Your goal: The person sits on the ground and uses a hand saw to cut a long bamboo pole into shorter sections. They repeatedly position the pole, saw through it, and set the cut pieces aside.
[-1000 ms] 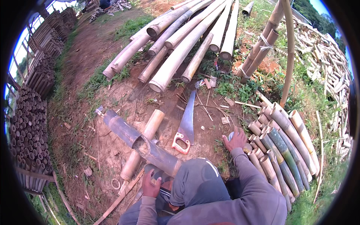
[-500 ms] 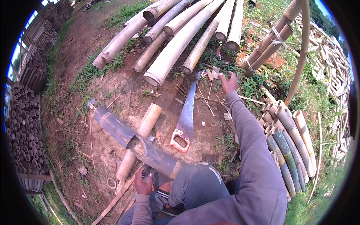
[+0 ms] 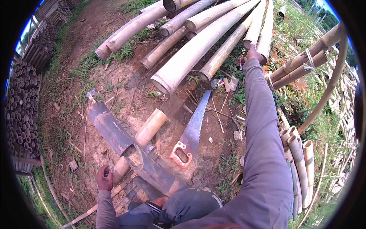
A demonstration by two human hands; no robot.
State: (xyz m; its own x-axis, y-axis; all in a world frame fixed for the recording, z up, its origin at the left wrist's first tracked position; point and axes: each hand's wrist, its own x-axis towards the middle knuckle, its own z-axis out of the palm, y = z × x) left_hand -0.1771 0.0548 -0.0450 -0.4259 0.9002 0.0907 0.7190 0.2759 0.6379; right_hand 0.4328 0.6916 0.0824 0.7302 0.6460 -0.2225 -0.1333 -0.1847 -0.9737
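My right hand [image 3: 254,56] is stretched far forward at the cut ends of two pale bamboo poles [image 3: 263,47], fingers apart; the sleeve hides part of it. My left hand [image 3: 105,177] is curled closed beside the lower end of a short bamboo log [image 3: 151,127]; what it holds, if anything, I cannot make out. Across that log rests a dark, cut-open bamboo length [image 3: 110,126], its near end against my leg. A handsaw [image 3: 191,131] with an orange-and-white handle lies on the dirt between my arms.
Long bamboo poles [image 3: 206,45] fan out ahead. Cut bamboo pieces [image 3: 299,152] stand at the right, below tied poles [image 3: 305,68]. Stacked bamboo [image 3: 24,114] fills the left edge. Paper scraps [image 3: 233,84] and split strips [image 3: 85,215] lie on the ground.
My right hand has moved forward from the paper scraps to the pole ends. My left hand has shifted left, away from my knee, and curled. The view has also turned slightly.
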